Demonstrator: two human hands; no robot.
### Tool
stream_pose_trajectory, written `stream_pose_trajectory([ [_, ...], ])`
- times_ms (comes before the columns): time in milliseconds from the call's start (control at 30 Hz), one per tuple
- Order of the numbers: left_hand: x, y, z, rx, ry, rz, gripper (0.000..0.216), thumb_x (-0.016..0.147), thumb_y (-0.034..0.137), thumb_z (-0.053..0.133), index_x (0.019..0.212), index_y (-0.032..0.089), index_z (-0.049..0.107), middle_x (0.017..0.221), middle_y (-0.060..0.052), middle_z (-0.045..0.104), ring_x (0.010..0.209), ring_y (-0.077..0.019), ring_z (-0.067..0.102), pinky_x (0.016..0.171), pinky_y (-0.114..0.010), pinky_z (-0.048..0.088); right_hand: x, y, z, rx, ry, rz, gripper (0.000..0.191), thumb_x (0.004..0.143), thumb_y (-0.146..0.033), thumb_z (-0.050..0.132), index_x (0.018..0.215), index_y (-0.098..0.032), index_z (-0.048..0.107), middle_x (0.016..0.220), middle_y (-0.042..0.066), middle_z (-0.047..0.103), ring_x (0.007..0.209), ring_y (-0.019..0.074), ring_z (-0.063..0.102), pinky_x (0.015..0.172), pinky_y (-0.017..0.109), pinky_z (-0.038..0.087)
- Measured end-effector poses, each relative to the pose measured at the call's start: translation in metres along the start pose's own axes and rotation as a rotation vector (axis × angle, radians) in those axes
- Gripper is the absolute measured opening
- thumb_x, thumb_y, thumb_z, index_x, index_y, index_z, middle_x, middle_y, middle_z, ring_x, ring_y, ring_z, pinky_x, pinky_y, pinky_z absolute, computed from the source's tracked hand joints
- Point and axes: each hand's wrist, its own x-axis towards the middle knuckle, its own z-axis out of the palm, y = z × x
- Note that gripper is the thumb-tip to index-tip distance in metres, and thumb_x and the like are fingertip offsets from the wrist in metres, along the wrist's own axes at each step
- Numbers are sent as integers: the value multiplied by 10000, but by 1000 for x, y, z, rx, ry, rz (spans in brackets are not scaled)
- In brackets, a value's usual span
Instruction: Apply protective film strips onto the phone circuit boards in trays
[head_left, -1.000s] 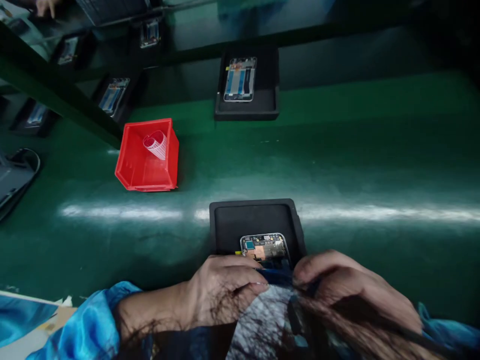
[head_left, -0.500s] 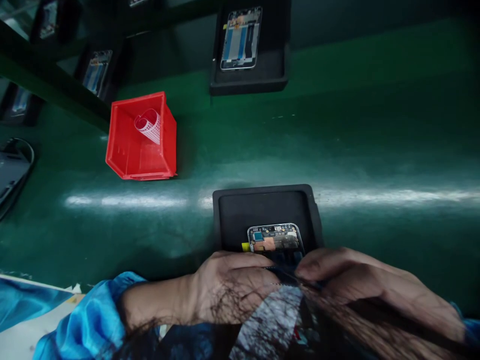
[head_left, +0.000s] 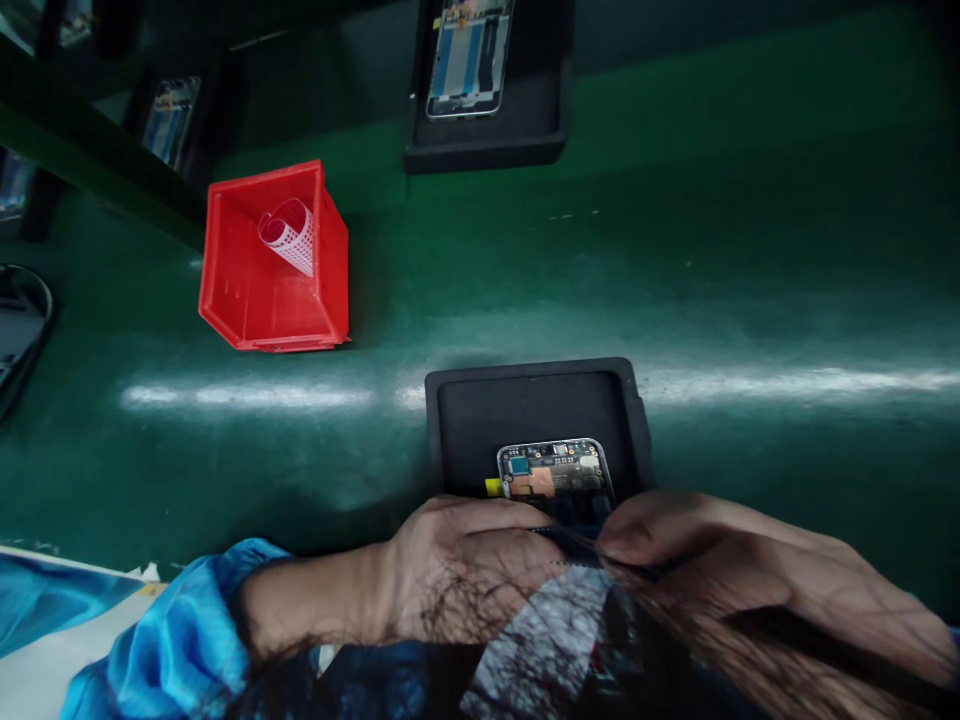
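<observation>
Through the head camera I see my left hand (head_left: 469, 575) curled low over the near end of a black tray (head_left: 525, 405), its fingers drawn narrow on a thin, dark strip (head_left: 577, 547) with a fine dotted edge. My right hand (head_left: 765, 570) comes in opposite, thumb and forefinger bent close together at the strip's other end; loose hair crosses my view, so I cannot tell whether those fingers grip it.

Just beyond the strip, the opened phone (head_left: 562, 467) lies in the tray, its near part hidden by my hands. Its thin metallic rim rounds at the corners around a dark circuit board, a teal square and a matte copper-coloured patch; a yellow tab (head_left: 493, 487) juts from its left edge. The tray has a raised, softly rounded lip and a dull finish.

The worktop (head_left: 712, 290) is smooth green, streaked with glossy light. On it, left of the tray, a hard red plastic bin (head_left: 334, 270) holds a curled, perforated whitish sheet (head_left: 292, 237). My sleeve (head_left: 176, 630) is shiny, crumpled blue fabric.
</observation>
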Motion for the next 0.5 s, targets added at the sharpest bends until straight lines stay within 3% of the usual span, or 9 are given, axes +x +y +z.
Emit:
stream_pose_trajectory([
  [200, 11, 5, 0, 7, 221, 78, 38, 889, 168, 702, 924, 180, 706, 907, -25, 800, 759, -100, 771, 819, -110, 624, 12, -4, 1, -9, -16, 19, 330, 968, -450, 574, 688, -306, 671, 661, 13, 777, 611, 171, 791, 576, 173, 633],
  [500, 5, 4, 0, 64, 146, 65, 97, 912, 189, 676, 991, 163, 725, 987, -51, 819, 838, -120, 791, 827, -140, 642, 20, -8, 3, 5, 28, 1, 413, 948, -533, 576, 621, -288, 635, 594, 7, 737, 529, 151, 756, 566, 173, 623],
])
